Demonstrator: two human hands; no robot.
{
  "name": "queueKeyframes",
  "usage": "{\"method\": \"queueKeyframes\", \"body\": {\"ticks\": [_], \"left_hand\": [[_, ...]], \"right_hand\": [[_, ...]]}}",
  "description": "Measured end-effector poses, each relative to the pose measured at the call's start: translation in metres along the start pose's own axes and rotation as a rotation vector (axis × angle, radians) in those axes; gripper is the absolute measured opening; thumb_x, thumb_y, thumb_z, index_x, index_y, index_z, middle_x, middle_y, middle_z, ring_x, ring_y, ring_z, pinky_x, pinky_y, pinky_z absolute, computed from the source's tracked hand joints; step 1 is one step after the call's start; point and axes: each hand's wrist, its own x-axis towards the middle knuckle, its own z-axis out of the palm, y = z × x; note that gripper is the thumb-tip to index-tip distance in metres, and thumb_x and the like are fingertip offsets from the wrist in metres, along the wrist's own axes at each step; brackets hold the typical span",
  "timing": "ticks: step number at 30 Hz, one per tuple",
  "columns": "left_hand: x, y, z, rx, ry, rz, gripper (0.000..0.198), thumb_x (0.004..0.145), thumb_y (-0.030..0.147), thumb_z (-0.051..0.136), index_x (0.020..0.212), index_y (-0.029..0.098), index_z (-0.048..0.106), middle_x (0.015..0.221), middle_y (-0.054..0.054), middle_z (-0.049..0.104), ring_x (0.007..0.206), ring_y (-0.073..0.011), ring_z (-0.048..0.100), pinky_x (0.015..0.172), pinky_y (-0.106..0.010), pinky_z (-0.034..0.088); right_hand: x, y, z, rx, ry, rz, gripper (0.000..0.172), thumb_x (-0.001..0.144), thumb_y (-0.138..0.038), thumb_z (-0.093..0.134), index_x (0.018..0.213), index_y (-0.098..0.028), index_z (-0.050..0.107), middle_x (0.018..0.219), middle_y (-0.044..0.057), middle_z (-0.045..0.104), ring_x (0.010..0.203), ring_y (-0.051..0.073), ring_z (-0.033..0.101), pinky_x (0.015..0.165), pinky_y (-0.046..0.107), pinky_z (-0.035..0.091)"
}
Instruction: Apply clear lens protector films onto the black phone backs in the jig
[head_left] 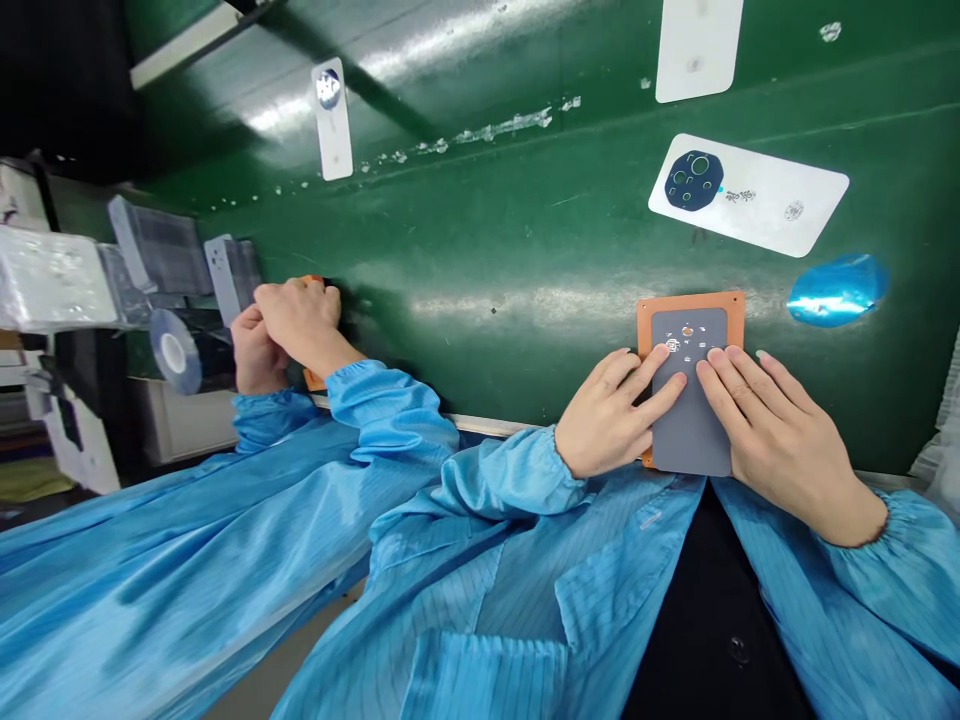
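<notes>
A grey phone back panel (691, 420) with small camera cutouts near its top lies on an orange plate (736, 320), close to the table's front edge. My left hand (611, 410) rests at the panel's left side, its fingers spread and two fingertips touching the surface near the cutouts. From the right, my right hand (780, 430) lies flat over the panel's edge with fingers stretched out. Neither hand is wrapped around anything. Beyond them sits a white phone back panel (765, 205) with a dark octagonal camera area. To its lower right is a shiny blue film piece (838, 292).
A co-worker's hands (289, 325) work over another orange plate (313, 380) at left. Nearby are a tape roll (176, 350) and wrapped stacks of panels (161, 245). More white panels (334, 130) lie on the green table (487, 230), one at the back (697, 60).
</notes>
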Motion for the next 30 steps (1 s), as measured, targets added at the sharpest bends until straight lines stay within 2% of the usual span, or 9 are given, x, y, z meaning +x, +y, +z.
{"method": "queueKeyframes", "body": {"ticks": [3,6,8,12,18,21,24,27,30], "left_hand": [[0.009,-0.03,-0.023,-0.352,-0.098,0.078,0.065,0.095,0.047,0.072,0.154,0.026,0.056,0.156,-0.013,0.059,0.149,-0.0357,0.047,0.123,-0.059,0.046],[0.035,-0.052,-0.034,-0.525,0.023,-0.045,0.062,0.099,0.05,0.068,0.155,0.026,0.054,0.155,-0.012,0.06,0.152,-0.0307,0.045,0.127,-0.052,0.041],[0.061,-0.059,-0.028,-0.475,0.084,-0.178,0.051,0.103,0.044,0.064,0.15,0.024,0.059,0.145,-0.012,0.066,0.141,-0.0281,0.054,0.122,-0.048,0.044],[0.105,-0.062,-0.008,-0.324,-0.153,-0.287,0.032,0.101,0.042,0.067,0.124,0.022,0.075,0.114,-0.008,0.076,0.114,-0.0264,0.061,0.107,-0.045,0.046],[0.11,-0.053,-0.005,-0.319,-0.205,-0.336,0.026,0.102,0.041,0.063,0.115,0.021,0.073,0.114,-0.007,0.074,0.112,-0.0272,0.054,0.105,-0.047,0.037],[0.107,-0.053,0.002,-0.363,-0.153,-0.368,0.024,0.097,0.042,0.071,0.106,0.02,0.074,0.105,-0.005,0.073,0.109,-0.0266,0.054,0.105,-0.047,0.037],[0.106,-0.062,0.011,-0.462,-0.004,-0.399,0.028,0.09,0.046,0.08,0.099,0.021,0.076,0.101,-0.005,0.073,0.111,-0.0264,0.057,0.107,-0.047,0.039],[0.104,-0.068,0.007,-0.737,0.209,-0.371,0.042,0.096,0.059,0.069,0.11,0.021,0.076,0.12,-0.009,0.073,0.115,-0.0255,0.063,0.1,-0.041,0.049],[0.099,-0.058,-0.011,-1.075,0.295,-0.187,0.054,0.096,0.07,0.063,0.119,0.022,0.074,0.122,-0.01,0.075,0.113,-0.0247,0.071,0.091,-0.037,0.057]], "right_hand": [[-0.002,0.001,0.003,0.006,0.035,-0.015,0.074,0.096,-0.004,0.054,0.166,-0.002,0.032,0.159,0.024,0.051,0.148,0.039,0.053,0.123,0.059,0.048],[-0.003,0.001,0.006,-0.03,0.046,-0.027,0.07,0.095,-0.001,0.052,0.163,0.001,0.036,0.158,0.025,0.052,0.148,0.039,0.053,0.123,0.059,0.048],[-0.003,0.001,0.006,-0.044,0.036,-0.022,0.069,0.096,-0.001,0.052,0.163,0.001,0.037,0.159,0.025,0.05,0.149,0.04,0.052,0.122,0.061,0.048],[-0.004,0.0,0.006,-0.023,0.029,-0.002,0.07,0.096,0.0,0.05,0.165,-0.003,0.035,0.16,0.024,0.049,0.149,0.039,0.051,0.121,0.063,0.048],[-0.004,-0.007,0.01,-0.007,0.049,0.026,0.07,0.097,0.001,0.051,0.165,-0.002,0.034,0.161,0.025,0.048,0.15,0.039,0.049,0.123,0.062,0.047],[-0.005,-0.006,0.011,0.023,0.042,0.036,0.067,0.098,0.0,0.052,0.164,-0.003,0.037,0.16,0.025,0.049,0.15,0.04,0.05,0.123,0.063,0.047],[-0.006,0.002,0.007,0.12,0.097,0.021,0.062,0.101,-0.002,0.052,0.162,-0.012,0.046,0.159,0.02,0.053,0.147,0.039,0.054,0.12,0.06,0.051],[-0.005,0.013,-0.004,0.395,0.251,0.053,0.052,0.104,-0.012,0.057,0.154,-0.025,0.059,0.154,0.01,0.061,0.142,0.035,0.06,0.118,0.054,0.056],[0.002,0.02,-0.011,0.851,0.491,0.313,0.037,0.103,-0.021,0.063,0.137,-0.033,0.073,0.136,0.003,0.075,0.123,0.03,0.074,0.106,0.049,0.065]]}}
